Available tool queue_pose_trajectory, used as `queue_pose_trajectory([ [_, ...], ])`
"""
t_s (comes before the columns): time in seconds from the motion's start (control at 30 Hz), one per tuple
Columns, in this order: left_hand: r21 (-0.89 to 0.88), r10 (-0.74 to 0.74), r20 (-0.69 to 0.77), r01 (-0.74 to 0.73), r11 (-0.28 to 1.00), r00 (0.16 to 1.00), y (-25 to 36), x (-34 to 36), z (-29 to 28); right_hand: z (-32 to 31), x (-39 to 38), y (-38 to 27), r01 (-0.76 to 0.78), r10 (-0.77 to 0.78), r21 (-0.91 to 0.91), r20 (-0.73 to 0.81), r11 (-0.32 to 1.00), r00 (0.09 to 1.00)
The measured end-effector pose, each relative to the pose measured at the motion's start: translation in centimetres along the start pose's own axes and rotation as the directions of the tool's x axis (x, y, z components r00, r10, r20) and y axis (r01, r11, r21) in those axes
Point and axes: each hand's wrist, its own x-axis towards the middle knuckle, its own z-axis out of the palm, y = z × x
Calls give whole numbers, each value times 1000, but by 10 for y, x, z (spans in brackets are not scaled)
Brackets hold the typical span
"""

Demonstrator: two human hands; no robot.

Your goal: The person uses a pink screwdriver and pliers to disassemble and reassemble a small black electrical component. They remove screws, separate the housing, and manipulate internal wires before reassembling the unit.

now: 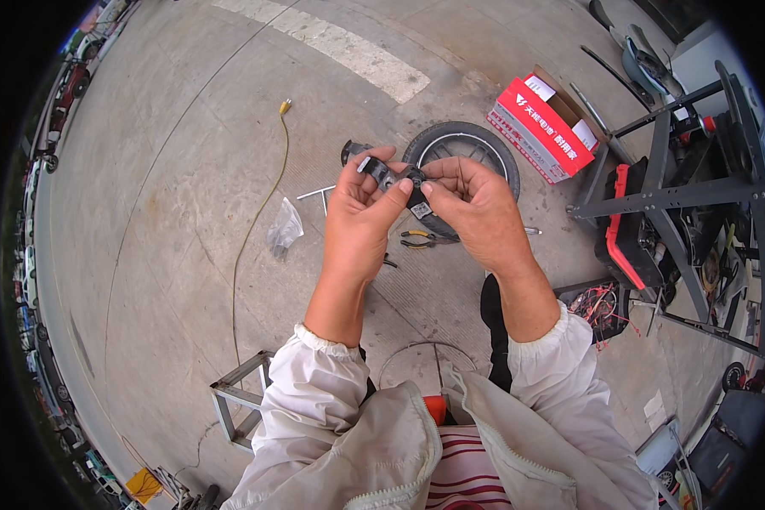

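Both my hands are raised at the middle of the view around a small black part (374, 170) with a curved end and a small label. My left hand (361, 217) grips it, thumb pressed on its face. My right hand (476, 217) pinches its right end with thumb and fingers. Behind it on the concrete lies a wheel with a black tyre (491, 151). Below the part rest yellow-and-black pliers (416, 240), and a clear plastic bag (285, 228) lies left of them.
A red cardboard box (540, 132) sits beyond the wheel, beside a metal rack (663, 195) with a black-and-red case (620, 229). A yellow cable (276, 178) runs along the floor at left. A metal frame (242, 391) stands lower left. Vehicles line the far left rim.
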Motion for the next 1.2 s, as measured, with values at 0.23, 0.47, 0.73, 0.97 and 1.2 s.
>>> queue_pose_trajectory([
  [0.23,49,-5,41,3,999,999,0,-1,-1,-1,0,2,0,0,20,-1,1000,1000],
  [0.47,97,-11,30,8,995,1000,0,-2,-1,0,-2,-1,-31,32,-59,13,998,999],
  [0.73,52,-29,-28,31,998,999,-2,-1,-1,5,-2,2,26,-27,-27,-22,999,999],
  [0.97,-174,-126,-63,113,978,990,-2,2,1,-5,2,20,184,-192,-230,-12,956,981],
  [1.2,-219,-142,-83,121,968,986,-3,3,-4,4,-3,6,290,-325,-507,20,812,945],
])
